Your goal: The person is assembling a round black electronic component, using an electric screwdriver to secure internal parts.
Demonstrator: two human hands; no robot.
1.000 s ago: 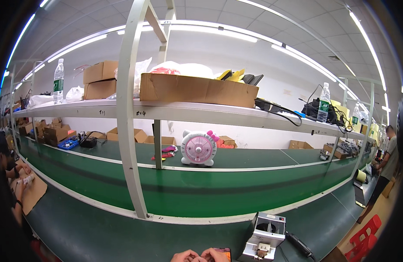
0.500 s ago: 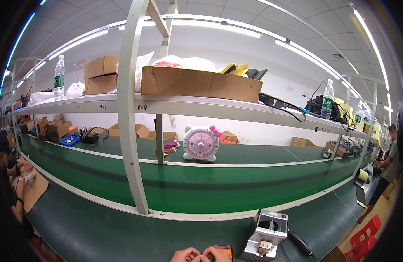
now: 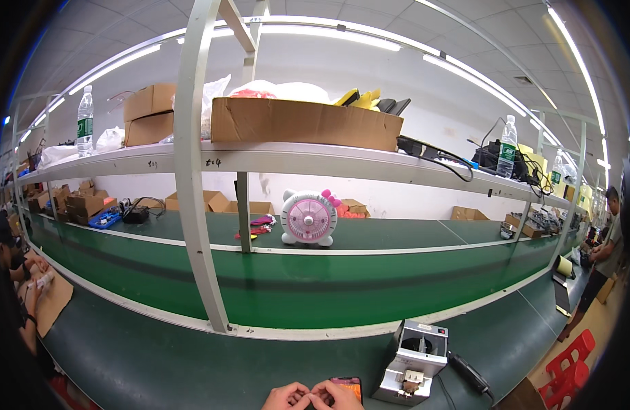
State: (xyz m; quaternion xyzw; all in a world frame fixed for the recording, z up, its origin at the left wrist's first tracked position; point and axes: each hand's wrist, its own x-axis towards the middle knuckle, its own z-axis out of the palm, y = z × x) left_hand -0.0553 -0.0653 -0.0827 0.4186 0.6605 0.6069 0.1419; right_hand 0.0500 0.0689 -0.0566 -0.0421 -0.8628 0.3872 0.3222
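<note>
At the bottom edge of the head view, my left hand (image 3: 288,397) and my right hand (image 3: 335,396) meet fingertip to fingertip over the green bench. Both are closed, with thumbs and fingers pinched together. Whatever lies between them, if anything, is too small or hidden to make out. A phone (image 3: 355,387) with a lit orange screen lies beside my right hand, partly covered by it. Just right of that stands a silver box-shaped bench machine (image 3: 412,370) with a dark round opening and a small metal block on its front.
A black power adapter (image 3: 469,373) with a cable lies right of the machine. Beyond the white rail runs a green conveyor belt (image 3: 342,287). A pink and white fan (image 3: 308,221) stands behind it, under a shelf holding a cardboard box (image 3: 301,124). A co-worker's hands (image 3: 36,277) work at far left.
The whole view has shifted slightly, so the bench, shelf and fan sit a little further left and higher. My hands stay pinched together, showing slightly more above the lower edge.
</note>
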